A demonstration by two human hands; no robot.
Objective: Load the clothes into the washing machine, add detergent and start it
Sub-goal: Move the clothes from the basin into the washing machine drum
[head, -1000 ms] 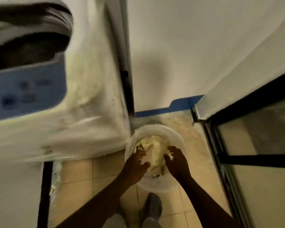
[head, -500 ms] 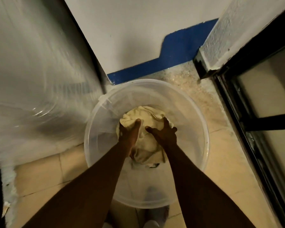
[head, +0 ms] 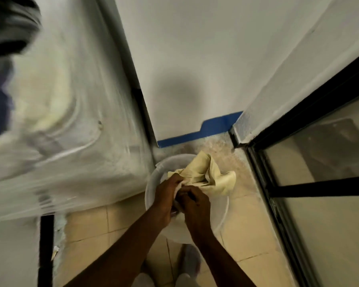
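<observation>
A pale yellow cloth (head: 203, 175) is bunched up above a clear plastic bucket (head: 151, 189) that stands on the tiled floor. My left hand (head: 167, 192) and my right hand (head: 195, 204) are side by side, both closed on the near end of the cloth, which hangs out over the bucket's far rim. The washing machine (head: 71, 121), white and wrapped in plastic film, fills the left of the view and is blurred. Its dark top opening (head: 10, 23) shows at the upper left corner.
A white wall with a blue base strip (head: 203, 131) stands behind the bucket. A black-framed glass door (head: 319, 183) runs along the right. My feet (head: 187, 264) are on the beige tiles just below the bucket.
Both hands have closed on the cloth and lifted it up out of the bucket. The view has pulled back and up, bringing the washing machine's top into sight again.
</observation>
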